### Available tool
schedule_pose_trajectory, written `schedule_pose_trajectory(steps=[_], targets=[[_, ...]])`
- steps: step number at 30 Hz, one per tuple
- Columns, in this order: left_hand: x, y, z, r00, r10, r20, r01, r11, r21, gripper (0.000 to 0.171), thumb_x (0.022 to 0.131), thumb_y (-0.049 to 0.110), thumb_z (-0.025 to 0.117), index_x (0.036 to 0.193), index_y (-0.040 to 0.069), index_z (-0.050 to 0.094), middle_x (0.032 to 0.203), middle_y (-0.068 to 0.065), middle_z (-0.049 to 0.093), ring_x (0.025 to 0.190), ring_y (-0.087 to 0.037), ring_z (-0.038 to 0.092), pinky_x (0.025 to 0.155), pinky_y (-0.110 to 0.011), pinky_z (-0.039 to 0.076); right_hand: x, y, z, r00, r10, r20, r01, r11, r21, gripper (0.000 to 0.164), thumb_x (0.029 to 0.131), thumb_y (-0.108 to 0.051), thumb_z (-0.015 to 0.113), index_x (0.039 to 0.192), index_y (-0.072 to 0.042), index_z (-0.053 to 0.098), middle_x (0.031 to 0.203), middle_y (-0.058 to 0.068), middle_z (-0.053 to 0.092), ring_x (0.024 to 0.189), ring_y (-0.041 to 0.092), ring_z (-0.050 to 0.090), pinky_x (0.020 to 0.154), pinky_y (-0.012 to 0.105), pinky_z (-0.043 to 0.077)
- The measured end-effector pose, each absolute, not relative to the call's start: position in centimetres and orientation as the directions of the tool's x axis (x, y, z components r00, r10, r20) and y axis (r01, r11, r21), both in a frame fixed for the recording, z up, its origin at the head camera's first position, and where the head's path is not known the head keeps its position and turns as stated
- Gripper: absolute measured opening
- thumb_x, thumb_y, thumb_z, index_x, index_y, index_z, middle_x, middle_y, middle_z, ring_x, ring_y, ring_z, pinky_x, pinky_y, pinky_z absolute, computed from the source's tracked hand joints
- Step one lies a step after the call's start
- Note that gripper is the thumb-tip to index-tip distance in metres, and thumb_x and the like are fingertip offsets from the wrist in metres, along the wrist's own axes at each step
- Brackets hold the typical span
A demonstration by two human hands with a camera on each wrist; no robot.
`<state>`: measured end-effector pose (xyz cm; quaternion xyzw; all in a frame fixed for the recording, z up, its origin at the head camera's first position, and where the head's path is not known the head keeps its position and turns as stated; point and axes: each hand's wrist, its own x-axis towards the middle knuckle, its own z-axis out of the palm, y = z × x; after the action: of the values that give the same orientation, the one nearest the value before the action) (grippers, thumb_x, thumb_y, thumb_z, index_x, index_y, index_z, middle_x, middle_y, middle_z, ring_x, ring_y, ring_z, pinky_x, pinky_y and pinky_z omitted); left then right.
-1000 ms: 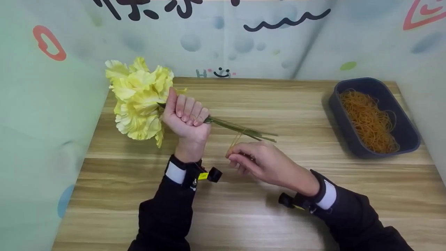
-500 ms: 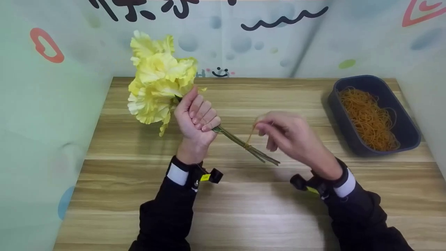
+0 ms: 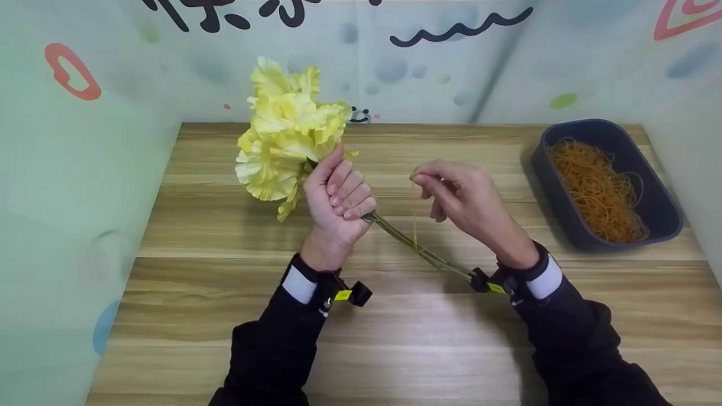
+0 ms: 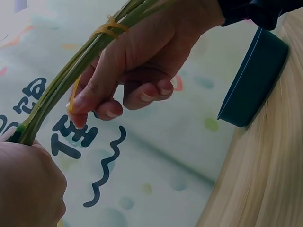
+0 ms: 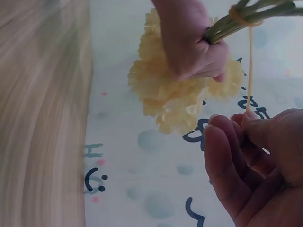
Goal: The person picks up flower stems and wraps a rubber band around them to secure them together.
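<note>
My left hand grips a bunch of yellow artificial flowers by the upper stems, fingers curled round them. Below that fist the green stems slant down to the right, their ends partly behind the right wrist camera. A rubber band loops round the stems, as the left wrist view shows. Above the stems my right hand pinches the band's free end between thumb and forefinger. In the right wrist view the stretched strand runs taut from the stems to those fingertips.
On the right of the wooden table stands a dark blue plastic box holding a heap of rubber bands. Printed panels rise behind the table and at its sides.
The left hand has shifted right with the flowers, whose heads have tilted up. My right hand has moved up and right, pulling the rubber band from below the stems to above them.
</note>
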<state>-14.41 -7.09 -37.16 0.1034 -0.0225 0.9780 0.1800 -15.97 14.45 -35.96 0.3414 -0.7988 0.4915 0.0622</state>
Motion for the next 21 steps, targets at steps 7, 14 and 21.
schedule_pose_trajectory(steps=[7, 14, 21], targets=[[-14.3, -7.2, -37.0, -0.939, 0.259, 0.225, -0.276, -0.96, -0.048, 0.06, 0.11, 0.036, 0.021, 0.055, 0.015, 0.036, 0.04, 0.007, 0.026, 0.034, -0.005, 0.014, 0.032, -0.018, 0.016, -16.2, 13.8, -37.1, -0.781, -0.531, 0.33, -0.552, 0.338, -0.762, 0.02, 0.103, -0.021, 0.06, 0.104, -0.007, 0.073, 0.073, -0.004, 0.064, 0.046, 0.007, 0.058, 0.043, 0.026, 0.051], [-14.2, -7.0, -37.2, -0.935, 0.217, 0.281, -0.259, -0.959, -0.119, 0.059, 0.11, 0.04, 0.018, 0.055, 0.02, 0.023, 0.043, 0.008, 0.02, 0.035, -0.006, 0.014, 0.034, -0.019, 0.013, -15.8, 12.7, -38.3, -0.731, -0.614, 0.298, -0.582, 0.334, -0.742, 0.017, 0.102, -0.016, 0.062, 0.108, -0.006, 0.074, 0.08, -0.001, 0.07, 0.055, 0.008, 0.06, 0.05, 0.026, 0.054], [-14.1, -7.1, -37.0, -0.934, 0.175, 0.311, -0.23, -0.961, -0.152, 0.06, 0.11, 0.042, 0.018, 0.054, 0.02, 0.024, 0.045, 0.009, 0.019, 0.036, -0.006, 0.014, 0.035, -0.02, 0.014, -15.2, 11.6, -39.3, -0.651, -0.707, 0.275, -0.613, 0.276, -0.74, 0.014, 0.098, -0.006, 0.065, 0.108, -0.003, 0.074, 0.086, 0.007, 0.074, 0.054, 0.015, 0.062, 0.049, 0.022, 0.051]])
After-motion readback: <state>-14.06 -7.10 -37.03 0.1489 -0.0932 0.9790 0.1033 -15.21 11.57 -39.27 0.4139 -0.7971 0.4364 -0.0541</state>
